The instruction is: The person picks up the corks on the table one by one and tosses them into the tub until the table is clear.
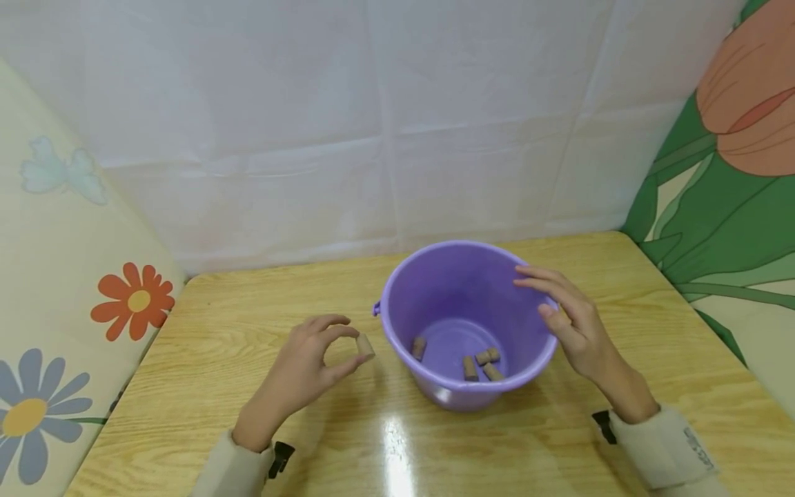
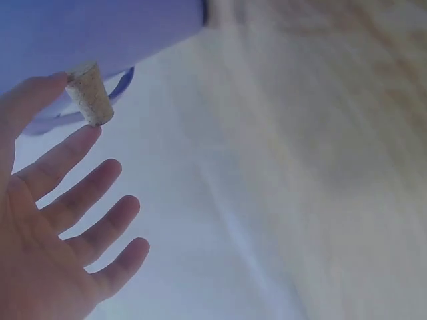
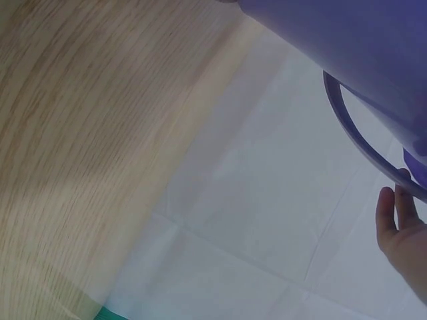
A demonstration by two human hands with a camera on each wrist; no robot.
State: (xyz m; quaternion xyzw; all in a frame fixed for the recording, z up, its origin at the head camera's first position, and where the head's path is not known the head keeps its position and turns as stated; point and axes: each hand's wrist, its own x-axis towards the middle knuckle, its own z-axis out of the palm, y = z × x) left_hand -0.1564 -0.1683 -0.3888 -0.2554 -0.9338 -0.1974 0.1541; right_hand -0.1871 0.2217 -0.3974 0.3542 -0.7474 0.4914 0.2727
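Note:
My left hand [image 1: 307, 366] is left of a purple bucket [image 1: 459, 276], pinching a tapered cork stopper [image 1: 365, 346] by its two ends between thumb and index finger. In the left wrist view the cork [image 2: 91, 95] shows a speckled tan side, and the other fingers [image 2: 110, 223] spread away from it. My right hand [image 1: 574, 324] rests at the bucket's right rim, its fingers extended over the edge and nothing pinched in them. Several brown corks [image 1: 470, 368] lie on the bucket's floor. Seen from the right wrist, two fingertips [image 3: 385, 200] are beside the bucket's curved handle [image 3: 360, 137].
The bucket stands on a wood-grain table [image 1: 248, 317]. Behind it hangs a creased white sheet [image 1: 279, 138]. Flower-printed panels flank the table on the left [image 1: 50, 228] and right [image 1: 733, 221].

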